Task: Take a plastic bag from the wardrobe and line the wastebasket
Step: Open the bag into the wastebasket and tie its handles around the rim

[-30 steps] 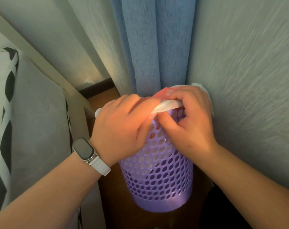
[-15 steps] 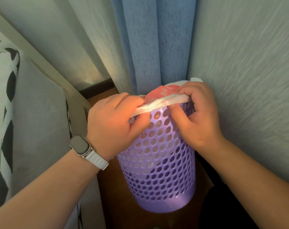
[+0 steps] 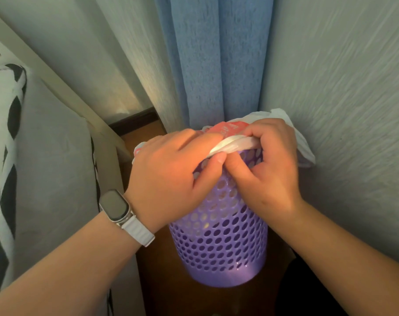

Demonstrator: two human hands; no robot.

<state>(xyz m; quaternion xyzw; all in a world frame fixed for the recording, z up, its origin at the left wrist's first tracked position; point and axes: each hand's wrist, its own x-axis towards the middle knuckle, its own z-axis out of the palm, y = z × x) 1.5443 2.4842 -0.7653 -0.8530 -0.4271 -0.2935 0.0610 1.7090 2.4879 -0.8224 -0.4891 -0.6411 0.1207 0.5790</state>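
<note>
A purple perforated wastebasket (image 3: 219, 242) stands in a tight corner at lower centre of the frame. A blue curtain (image 3: 214, 60) hangs just behind it, and a textured wall (image 3: 344, 110) fills the right side, close beside its rim. At left, a white bed frame (image 3: 57, 85) and grey bedding (image 3: 52, 179) crowd in, leaving a narrow strip of brown floor (image 3: 157, 281). Both hands and the plastic bag (image 3: 235, 143) cover the basket's mouth. Free room lies toward the bottom of the frame.
</note>
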